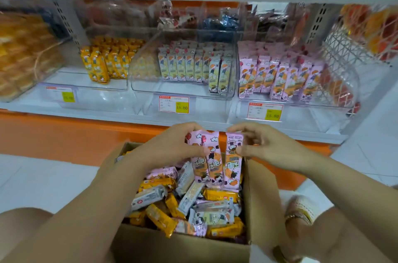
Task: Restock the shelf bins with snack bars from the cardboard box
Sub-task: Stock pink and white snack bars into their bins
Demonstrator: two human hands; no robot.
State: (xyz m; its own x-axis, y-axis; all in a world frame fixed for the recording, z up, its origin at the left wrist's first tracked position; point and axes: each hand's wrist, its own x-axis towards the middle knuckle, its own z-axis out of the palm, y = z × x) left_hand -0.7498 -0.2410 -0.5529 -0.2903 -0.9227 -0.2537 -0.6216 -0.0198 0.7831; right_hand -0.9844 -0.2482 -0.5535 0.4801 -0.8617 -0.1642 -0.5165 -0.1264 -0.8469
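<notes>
My left hand [172,146] grips two pink snack bars [204,161] upright above the cardboard box [183,245]. Just right of them my right hand [258,144] pinches a third pink bar [233,165] by its upper edge. The box below holds several loose orange, pink and pale bars [187,204]. On the shelf stand three clear bins: a left bin [86,81] with orange bars, a middle bin [183,88] with pale yellow bars, and a right bin [290,101] with pink bars.
Price tags [174,104] hang on the bin fronts. An orange base panel [64,133] runs under the shelf. A wire basket [349,58] stands at the right, a bin of packaged cakes [21,53] at the left. White floor tiles surround the box.
</notes>
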